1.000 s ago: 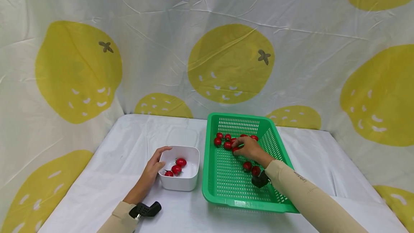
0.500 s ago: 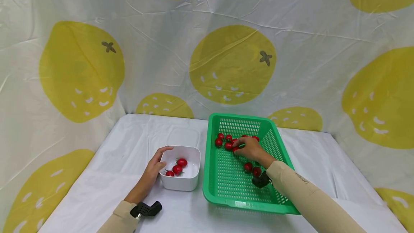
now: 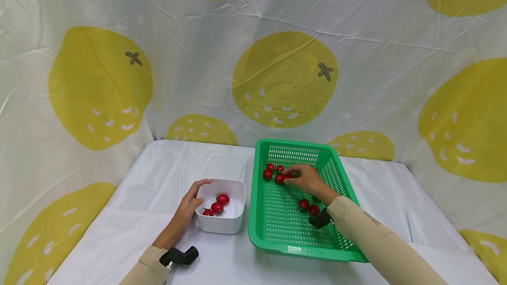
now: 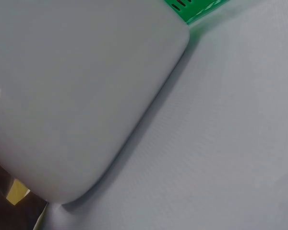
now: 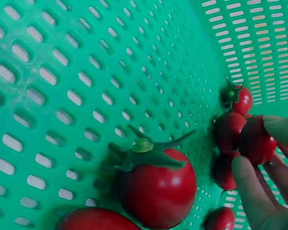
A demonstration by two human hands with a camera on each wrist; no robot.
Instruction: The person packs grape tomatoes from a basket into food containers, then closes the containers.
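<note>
My left hand (image 3: pixel 185 206) holds the white square tub (image 3: pixel 220 226) by its left side, thumb over the rim. Inside the tub lie 3 cherry tomatoes (image 3: pixel 217 207) with green stalks. My right hand (image 3: pixel 306 180) is down in the green basket (image 3: pixel 266 244), among the tomatoes toward its back. In the right wrist view, its thumb and fingers pinch one dark red cherry tomato (image 5: pixel 257 140), close against others in the cluster. Two more tomatoes (image 3: pixel 303 204) lie below the right wrist in the head view. The left wrist view shows mostly the tub's smooth outer wall (image 4: pixel 81 96).
A translucent flat lid (image 3: pixel 225 168) lies behind the tub on the white cloth (image 3: pixel 170 166). The basket's slotted walls rise around the right hand. A curtain (image 3: pixel 190 74) printed with yellow lemons hangs behind the table.
The right hand's fingertips have shifted slightly toward the back of the basket, with the tomato at their tips now nearer the cluster. The left hand and tub have stayed put.
</note>
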